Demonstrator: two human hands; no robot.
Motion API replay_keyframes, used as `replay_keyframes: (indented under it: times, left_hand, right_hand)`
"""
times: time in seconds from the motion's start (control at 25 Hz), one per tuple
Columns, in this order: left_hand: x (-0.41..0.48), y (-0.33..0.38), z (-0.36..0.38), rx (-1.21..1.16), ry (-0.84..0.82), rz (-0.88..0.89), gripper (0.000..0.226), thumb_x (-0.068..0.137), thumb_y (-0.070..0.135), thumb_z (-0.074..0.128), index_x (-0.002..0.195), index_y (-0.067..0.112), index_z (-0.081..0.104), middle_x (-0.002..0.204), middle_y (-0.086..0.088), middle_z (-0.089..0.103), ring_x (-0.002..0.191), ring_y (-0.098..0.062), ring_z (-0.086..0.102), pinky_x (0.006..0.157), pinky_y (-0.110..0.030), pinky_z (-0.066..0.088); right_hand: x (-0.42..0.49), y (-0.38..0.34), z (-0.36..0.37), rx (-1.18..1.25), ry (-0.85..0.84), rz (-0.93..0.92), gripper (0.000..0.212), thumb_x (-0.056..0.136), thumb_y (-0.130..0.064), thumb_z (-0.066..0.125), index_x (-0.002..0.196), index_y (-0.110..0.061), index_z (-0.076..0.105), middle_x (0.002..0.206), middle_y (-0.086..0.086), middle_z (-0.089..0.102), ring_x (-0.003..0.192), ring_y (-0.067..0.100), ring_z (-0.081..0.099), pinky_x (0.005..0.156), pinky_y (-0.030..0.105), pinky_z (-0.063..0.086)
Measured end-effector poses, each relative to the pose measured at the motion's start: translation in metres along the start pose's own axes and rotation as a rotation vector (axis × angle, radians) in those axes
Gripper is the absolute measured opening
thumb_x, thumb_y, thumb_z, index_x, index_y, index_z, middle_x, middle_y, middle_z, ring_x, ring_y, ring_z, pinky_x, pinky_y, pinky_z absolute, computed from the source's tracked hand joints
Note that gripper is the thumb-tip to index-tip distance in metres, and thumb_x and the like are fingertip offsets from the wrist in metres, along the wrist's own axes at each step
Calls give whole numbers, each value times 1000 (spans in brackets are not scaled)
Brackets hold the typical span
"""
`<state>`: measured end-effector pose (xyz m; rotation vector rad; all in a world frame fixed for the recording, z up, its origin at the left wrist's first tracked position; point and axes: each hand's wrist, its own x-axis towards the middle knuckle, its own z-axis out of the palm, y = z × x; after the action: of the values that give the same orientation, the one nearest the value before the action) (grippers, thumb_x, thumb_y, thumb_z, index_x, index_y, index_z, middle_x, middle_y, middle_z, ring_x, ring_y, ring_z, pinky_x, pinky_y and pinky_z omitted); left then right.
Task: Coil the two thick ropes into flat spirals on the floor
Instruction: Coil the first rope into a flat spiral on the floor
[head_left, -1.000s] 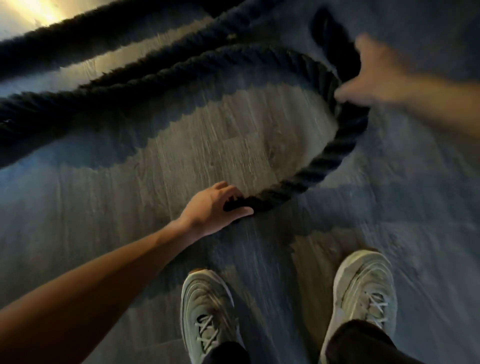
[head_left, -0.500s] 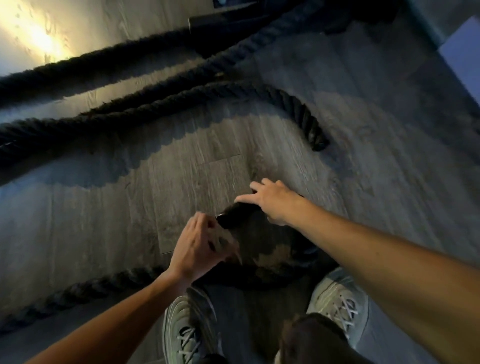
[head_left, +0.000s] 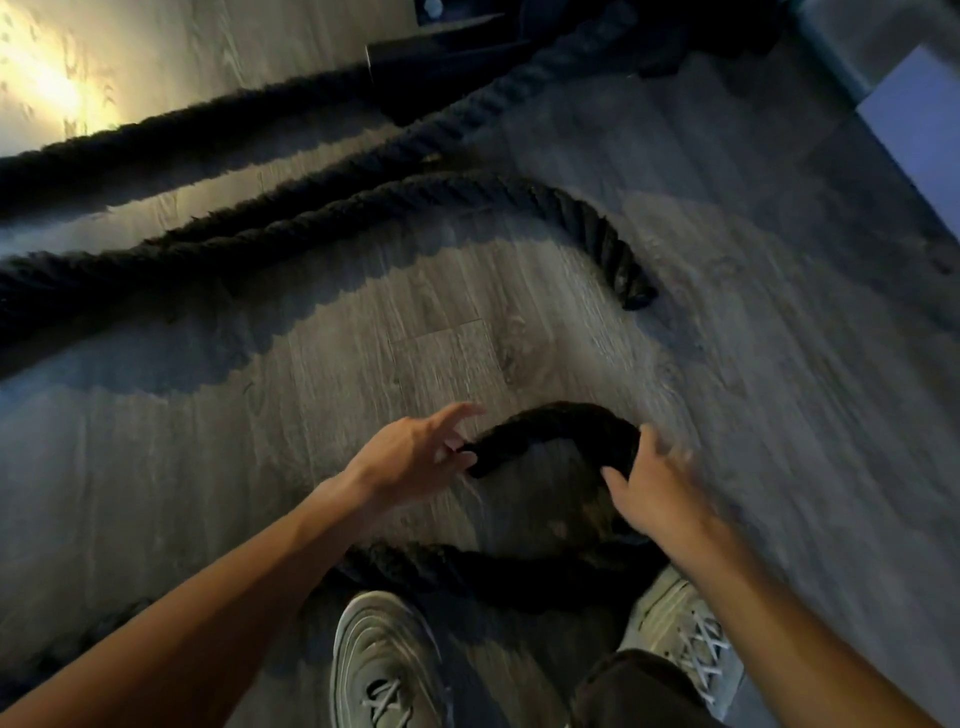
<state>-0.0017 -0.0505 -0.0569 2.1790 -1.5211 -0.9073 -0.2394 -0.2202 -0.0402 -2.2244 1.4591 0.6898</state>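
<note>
A thick black rope (head_left: 550, 423) bends into a tight small loop on the wooden floor just in front of my feet. Its tip lies beside my left hand (head_left: 410, 457), whose thumb and fingers pinch the rope end while the forefinger points out. My right hand (head_left: 649, 488) grips the right side of the loop. The rope's tail (head_left: 447, 569) runs left past my shoes. A second thick black rope (head_left: 363, 213) lies farther off, curving down to an end at the right (head_left: 631, 291).
Another rope stretch (head_left: 182, 135) runs along the back towards a dark anchor block (head_left: 431, 57). My two pale sneakers (head_left: 384, 665) stand at the bottom edge. A pale wall base (head_left: 914, 119) closes the right corner. Bare floor lies between the ropes.
The rope's end has been curled from a wide arc into a tight loop near my feet. My right hand moved from the loop's top to its right side; my left hand shifted up.
</note>
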Motion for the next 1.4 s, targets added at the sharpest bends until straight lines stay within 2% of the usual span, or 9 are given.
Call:
replay_keyframes:
  times: [0.12,0.32,0.4,0.56,0.68,0.84,1.08,1.24,1.4]
  left_hand:
    - [0,9,-9,109,-120,108,75,95,22,61,157,40,21,114,11,75,102,-19,72,85,-34,55]
    - [23,10,-41,788,-497,284,82,79,67,67,150,48,31,117,8,68,113,-20,60,93,-35,41]
    - [32,2,-52,1073,-414,565,84,71,86,52,140,37,46,114,4,64,112,-23,52,96,-40,37]
    - [29,-24,-53,1061,-256,854,80,80,81,38,133,25,61,138,-3,57,135,-28,43,107,-54,39]
    - [21,-25,-35,1012,-150,718,77,89,75,28,133,21,62,134,0,62,139,-25,44,108,-54,40]
    - [11,3,-16,936,-36,306,85,86,83,20,107,19,72,101,1,68,111,-26,56,111,-55,24]
    - [18,10,-22,882,-16,-99,96,77,92,8,79,22,74,80,3,72,92,-21,63,90,-47,28]
    - [32,15,-15,741,88,-228,98,67,100,10,64,21,67,60,6,61,65,-16,61,81,-41,34]
    - [26,17,-3,531,243,-279,86,60,102,33,75,24,64,63,6,65,69,-19,67,70,-34,43]
  right_hand:
    - [10,-1,-1,39,-43,-49,56,98,-40,51,136,-7,25,133,24,52,116,38,56,87,41,46]
    - [66,-57,-43,-34,-142,-556,69,95,-49,54,149,-24,20,144,9,42,121,36,52,90,44,46]
    - [81,-85,-47,-115,-145,-683,74,93,-50,57,151,-26,18,146,5,39,124,34,51,88,42,44]
    - [94,-86,-41,-18,-123,-702,71,93,-57,53,150,-45,12,131,1,39,106,30,57,84,44,49]
    - [81,-68,-19,239,-20,-630,62,96,-57,45,151,-49,17,115,-5,37,97,19,53,81,38,49]
    - [54,-43,10,644,60,-480,49,95,-55,49,141,-37,46,124,-7,50,109,11,54,89,31,46]
    - [41,-48,22,772,67,-399,38,90,-44,65,125,-32,58,102,3,60,72,9,56,66,17,45]
    - [41,-80,23,813,-13,-399,53,90,-47,61,139,-43,40,131,-4,51,114,11,53,93,32,48]
    - [29,-86,16,515,169,-523,45,98,-39,50,138,-56,41,130,4,42,101,21,59,79,28,53]
